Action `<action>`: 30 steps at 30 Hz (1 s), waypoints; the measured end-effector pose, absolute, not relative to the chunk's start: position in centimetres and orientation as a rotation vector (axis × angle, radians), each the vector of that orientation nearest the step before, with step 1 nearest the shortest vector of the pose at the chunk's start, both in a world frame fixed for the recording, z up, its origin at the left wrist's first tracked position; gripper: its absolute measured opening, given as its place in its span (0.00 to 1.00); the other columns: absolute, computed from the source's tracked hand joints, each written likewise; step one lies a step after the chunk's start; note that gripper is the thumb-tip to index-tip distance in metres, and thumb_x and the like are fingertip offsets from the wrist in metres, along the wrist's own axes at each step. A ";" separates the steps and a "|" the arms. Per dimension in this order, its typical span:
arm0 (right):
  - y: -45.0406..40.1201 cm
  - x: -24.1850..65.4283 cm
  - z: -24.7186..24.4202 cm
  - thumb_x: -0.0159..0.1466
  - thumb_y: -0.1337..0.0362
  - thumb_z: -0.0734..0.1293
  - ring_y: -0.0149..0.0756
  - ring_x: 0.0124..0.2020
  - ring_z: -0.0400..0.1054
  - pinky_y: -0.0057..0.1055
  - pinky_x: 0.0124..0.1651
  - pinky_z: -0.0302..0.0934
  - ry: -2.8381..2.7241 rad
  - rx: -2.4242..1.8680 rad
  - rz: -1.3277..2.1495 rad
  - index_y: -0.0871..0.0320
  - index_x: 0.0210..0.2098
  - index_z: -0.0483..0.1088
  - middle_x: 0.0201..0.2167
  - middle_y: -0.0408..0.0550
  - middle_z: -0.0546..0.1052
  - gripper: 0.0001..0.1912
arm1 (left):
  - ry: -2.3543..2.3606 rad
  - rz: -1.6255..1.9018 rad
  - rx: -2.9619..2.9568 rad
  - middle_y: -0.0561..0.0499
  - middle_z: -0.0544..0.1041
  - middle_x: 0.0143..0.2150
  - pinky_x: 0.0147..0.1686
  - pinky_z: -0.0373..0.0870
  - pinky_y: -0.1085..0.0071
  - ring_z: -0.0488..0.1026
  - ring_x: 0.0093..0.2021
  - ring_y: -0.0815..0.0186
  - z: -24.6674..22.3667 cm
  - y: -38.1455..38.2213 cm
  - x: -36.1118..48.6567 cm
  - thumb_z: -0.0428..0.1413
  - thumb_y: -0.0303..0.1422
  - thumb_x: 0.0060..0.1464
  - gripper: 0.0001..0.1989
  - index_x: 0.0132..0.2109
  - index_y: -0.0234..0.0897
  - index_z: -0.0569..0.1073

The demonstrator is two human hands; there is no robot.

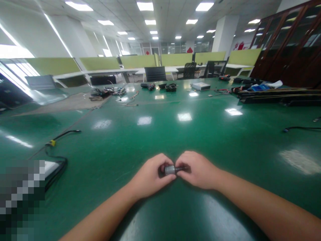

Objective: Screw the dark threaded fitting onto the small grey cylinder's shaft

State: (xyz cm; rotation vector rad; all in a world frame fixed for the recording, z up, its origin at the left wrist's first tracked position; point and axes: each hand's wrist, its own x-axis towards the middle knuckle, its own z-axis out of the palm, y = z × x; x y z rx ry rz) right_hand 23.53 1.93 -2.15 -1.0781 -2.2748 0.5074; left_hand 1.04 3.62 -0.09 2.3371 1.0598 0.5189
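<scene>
Both hands meet low in the middle of the head view, just over the green tabletop [155,140]. Between them lies a small silver cylinder [170,170] with a thin dark shaft at its right end. Its exact kind is too blurred to make out. My left hand [152,174] curls around the cylinder, thumb below and fingers above. My right hand [198,170] pinches the shaft end from the right, fingertips close to the silver part. The fingers partly hide both ends of the piece.
On the left are a black cable [65,134] with a yellow tag and a pixelated patch. Electronic parts [107,92], a dark tool [148,86] and a silver box [201,86] lie at the back. Long dark strips [278,95] are piled far right, near another cable [301,128].
</scene>
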 end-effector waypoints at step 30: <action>2.2 23.8 -2.2 0.60 0.70 0.70 0.36 0.35 0.66 0.32 0.40 0.58 -2.277 -1.015 0.519 0.56 0.36 0.74 0.31 0.43 0.75 0.05 | 1.054 0.506 2.309 0.52 0.73 0.36 0.35 0.64 0.71 0.71 0.35 0.65 -0.2 3.7 0.8 0.63 0.34 0.54 0.09 0.41 0.38 0.74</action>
